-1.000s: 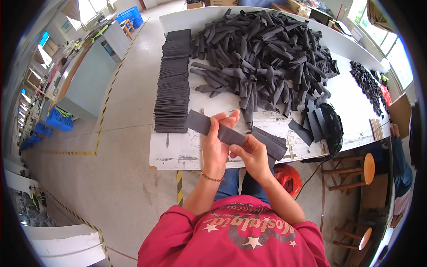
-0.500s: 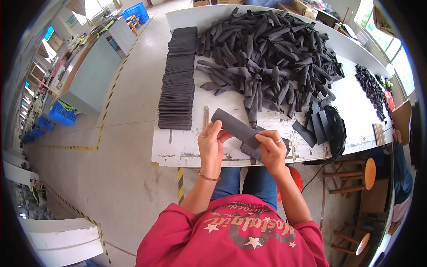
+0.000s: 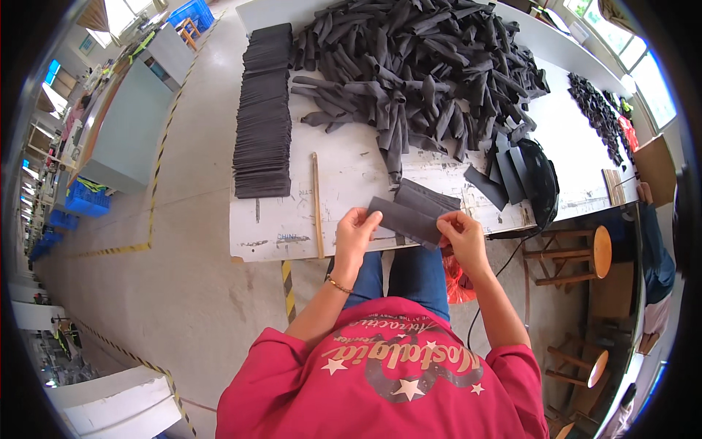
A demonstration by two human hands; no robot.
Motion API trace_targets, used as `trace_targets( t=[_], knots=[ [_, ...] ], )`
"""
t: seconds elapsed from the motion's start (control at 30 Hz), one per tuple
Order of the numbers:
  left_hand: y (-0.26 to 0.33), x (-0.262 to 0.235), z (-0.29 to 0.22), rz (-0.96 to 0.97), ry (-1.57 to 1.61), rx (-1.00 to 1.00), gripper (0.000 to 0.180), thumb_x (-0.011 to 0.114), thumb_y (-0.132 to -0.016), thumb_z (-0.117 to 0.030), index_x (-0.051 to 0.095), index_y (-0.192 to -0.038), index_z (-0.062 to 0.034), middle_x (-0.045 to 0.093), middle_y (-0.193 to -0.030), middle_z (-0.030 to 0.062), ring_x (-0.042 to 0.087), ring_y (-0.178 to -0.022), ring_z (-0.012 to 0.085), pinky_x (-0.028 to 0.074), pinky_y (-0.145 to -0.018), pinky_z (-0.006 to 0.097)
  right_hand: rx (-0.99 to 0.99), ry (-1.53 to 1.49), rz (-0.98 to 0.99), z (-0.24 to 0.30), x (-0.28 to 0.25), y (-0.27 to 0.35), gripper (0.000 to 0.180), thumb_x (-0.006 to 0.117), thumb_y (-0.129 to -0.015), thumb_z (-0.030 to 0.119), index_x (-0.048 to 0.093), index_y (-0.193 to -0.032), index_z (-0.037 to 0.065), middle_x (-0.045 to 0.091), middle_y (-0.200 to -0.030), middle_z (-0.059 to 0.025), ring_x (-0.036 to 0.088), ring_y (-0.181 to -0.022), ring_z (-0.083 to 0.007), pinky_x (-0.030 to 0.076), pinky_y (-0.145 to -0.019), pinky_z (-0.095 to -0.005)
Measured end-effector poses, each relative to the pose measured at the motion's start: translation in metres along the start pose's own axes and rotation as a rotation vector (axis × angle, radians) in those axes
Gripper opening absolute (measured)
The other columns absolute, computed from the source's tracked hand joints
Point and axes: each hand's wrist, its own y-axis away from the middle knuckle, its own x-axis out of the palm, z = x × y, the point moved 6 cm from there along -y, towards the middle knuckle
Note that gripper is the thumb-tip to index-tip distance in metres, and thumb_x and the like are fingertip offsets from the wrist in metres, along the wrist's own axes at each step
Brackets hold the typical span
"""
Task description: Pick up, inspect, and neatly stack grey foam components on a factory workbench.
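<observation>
A flat dark grey fabric strip (image 3: 401,217) is stretched between my hands at the table's near edge. My left hand (image 3: 356,233) pinches its left end between thumb and fingers. At the other end, my right hand (image 3: 461,235) grips the strip's right corner. Several more flat strips (image 3: 430,196) lie fanned on the table just beyond the held one and are partly covered by it. To the left of my left hand lies a thin wooden stick (image 3: 316,205), pointing away from me.
A long row of stacked dark strips (image 3: 262,124) lines the white table's (image 3: 340,157) left side. A large heap of curled strips (image 3: 424,69) covers its far part. A rounded black object (image 3: 542,186) with a cable stands right, beside loose flat strips (image 3: 504,172). Wooden stools (image 3: 601,252) stand right.
The strip and both hands have come lower and nearer the table edge, and the strip now tilts less. The view has shifted, showing the wooden stick and the fanned strips more fully.
</observation>
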Motion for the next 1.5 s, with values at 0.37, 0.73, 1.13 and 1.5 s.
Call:
trace_targets(
  t=[0.37,0.73,1.13,1.5],
  knots=[
    [0.008,0.018,0.004,-0.163,-0.685,0.441,0.058,0.081,-0.073,-0.028,0.055,-0.119,-0.0055,0.056,-0.118,0.0148,0.054,-0.109,0.0293,0.045,-0.091,0.04,0.038,0.199,-0.266,-0.049,-0.005,0.019,0.017,0.071,-0.084,0.01,0.059,-0.088,0.0,0.061,-0.068,-0.0077,0.059,-0.058,-0.0122,0.047,-0.052,-0.0286],
    [0.014,0.092,-0.001,0.433,-1.346,1.033,0.07,0.059,-0.088,-0.04,0.037,-0.147,-0.0092,0.031,-0.155,0.0058,0.023,-0.145,0.028,0.015,-0.116,0.057,-0.469,1.123,-0.13,-0.039,0.04,0.015,0.071,0.049,-0.094,0.045,0.032,-0.147,0.001,0.023,-0.157,-0.0146,0.015,-0.147,-0.0316,0.01,-0.118,-0.0495],
    [-0.004,0.105,0.005,0.436,-1.379,0.928,0.07,0.053,-0.092,-0.034,0.028,-0.15,-0.0043,0.021,-0.158,0.0125,0.014,-0.147,0.0338,0.013,-0.115,0.06,-0.489,1.144,0.02,-0.045,0.029,-0.025,0.079,0.038,-0.093,0.059,0.032,-0.147,0.002,0.024,-0.156,-0.0166,0.017,-0.147,-0.0309,0.01,-0.118,-0.0502],
    [-0.01,0.107,0.016,0.437,-1.402,0.863,0.069,0.05,-0.094,-0.037,0.026,-0.151,-0.0045,0.018,-0.159,0.0121,0.011,-0.148,0.0346,0.012,-0.115,0.06,-0.465,1.161,0.115,-0.042,0.03,-0.029,0.087,0.039,-0.091,0.064,0.029,-0.148,-0.001,0.023,-0.156,-0.0197,0.016,-0.147,-0.0317,0.008,-0.118,-0.0492]
  ],
)
